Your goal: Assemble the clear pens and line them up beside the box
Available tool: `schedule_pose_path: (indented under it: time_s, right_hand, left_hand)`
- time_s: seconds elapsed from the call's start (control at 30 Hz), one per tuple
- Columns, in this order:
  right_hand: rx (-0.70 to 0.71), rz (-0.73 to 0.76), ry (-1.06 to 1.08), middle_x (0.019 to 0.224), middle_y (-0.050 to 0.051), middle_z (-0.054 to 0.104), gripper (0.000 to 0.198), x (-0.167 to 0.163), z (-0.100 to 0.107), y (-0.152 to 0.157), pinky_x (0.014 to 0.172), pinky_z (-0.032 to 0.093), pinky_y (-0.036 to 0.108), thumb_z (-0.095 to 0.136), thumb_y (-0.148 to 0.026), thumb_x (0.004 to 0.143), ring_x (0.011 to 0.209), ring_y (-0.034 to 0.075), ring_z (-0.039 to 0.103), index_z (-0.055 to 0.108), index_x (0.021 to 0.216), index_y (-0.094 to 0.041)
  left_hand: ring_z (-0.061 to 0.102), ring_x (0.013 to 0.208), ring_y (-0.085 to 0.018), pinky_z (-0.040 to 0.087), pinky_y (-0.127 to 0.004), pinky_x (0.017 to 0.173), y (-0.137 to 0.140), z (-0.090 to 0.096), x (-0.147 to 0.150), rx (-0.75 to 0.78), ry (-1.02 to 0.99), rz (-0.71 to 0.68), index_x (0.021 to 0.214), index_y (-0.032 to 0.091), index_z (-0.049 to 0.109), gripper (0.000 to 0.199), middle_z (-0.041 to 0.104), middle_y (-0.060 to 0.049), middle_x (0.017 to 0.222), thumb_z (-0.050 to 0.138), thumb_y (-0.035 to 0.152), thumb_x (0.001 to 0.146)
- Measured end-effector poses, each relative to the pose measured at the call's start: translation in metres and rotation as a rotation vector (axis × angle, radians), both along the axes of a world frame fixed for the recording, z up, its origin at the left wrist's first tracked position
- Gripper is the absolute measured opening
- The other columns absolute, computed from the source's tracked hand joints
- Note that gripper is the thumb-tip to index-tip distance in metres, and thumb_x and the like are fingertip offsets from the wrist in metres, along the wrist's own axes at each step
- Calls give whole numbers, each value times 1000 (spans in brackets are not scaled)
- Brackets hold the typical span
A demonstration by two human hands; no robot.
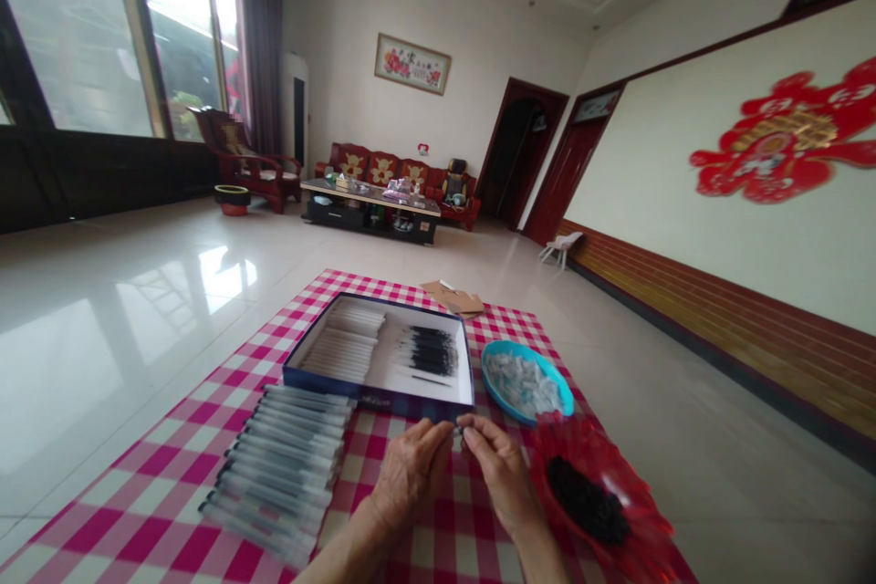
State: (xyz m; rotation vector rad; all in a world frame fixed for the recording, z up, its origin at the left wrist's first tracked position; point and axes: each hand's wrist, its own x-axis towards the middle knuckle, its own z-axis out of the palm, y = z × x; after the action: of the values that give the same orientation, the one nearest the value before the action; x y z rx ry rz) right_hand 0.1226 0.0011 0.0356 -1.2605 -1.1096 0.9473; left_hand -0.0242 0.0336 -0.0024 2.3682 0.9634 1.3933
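Note:
My left hand (414, 464) and my right hand (503, 467) meet in front of the box, fingertips pinched together. Between them is a small pale and dark piece (458, 432), mostly covered by the fingers and too small to name. Just beyond stands a shallow dark-blue box (403, 403) with a white inside. It holds a row of clear pen barrels (342, 342) on the left and a bundle of thin black rods (432, 351) on the right. Left of my hands lie several translucent pens (284, 461) with dark ends, side by side.
A blue bowl (487, 380) of small clear pieces stands behind my right hand. Beside that forearm is a red petal-edged bowl (636, 520) with black pieces. Flat cardboard (453, 298) lies at the far edge of the checked tablecloth (161, 465). A coffee table (370, 194) stands farther off.

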Motion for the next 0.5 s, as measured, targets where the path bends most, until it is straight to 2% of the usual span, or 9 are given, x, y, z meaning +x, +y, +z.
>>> schedule_pose_path:
  time_s: [0.13,0.3,0.5]
  right_hand:
    - [72,36,-206,86,6,70,27,3,6,0,71,49,30,66,-41,77,78,21,62,73,91,-20]
    - [16,-52,-149,86,7,73,34,1,3,2,72,52,34,70,-46,71,76,23,65,73,91,-19]
    - [-11,-40,-95,83,6,73,36,1,2,2,70,53,34,74,-46,67,72,23,66,74,90,-19]
  left_hand:
    - [56,63,-14,40,-22,55,-1,4,-2,-8,102,27,103,22,62,24,56,-2,71,39,21,95]
    - [52,64,-17,40,-27,58,-1,11,-3,36,165,110,98,21,64,23,57,-3,70,41,22,95]
    - [50,66,-19,38,-30,60,-1,14,-1,69,170,187,98,22,64,23,57,-4,71,42,21,94]
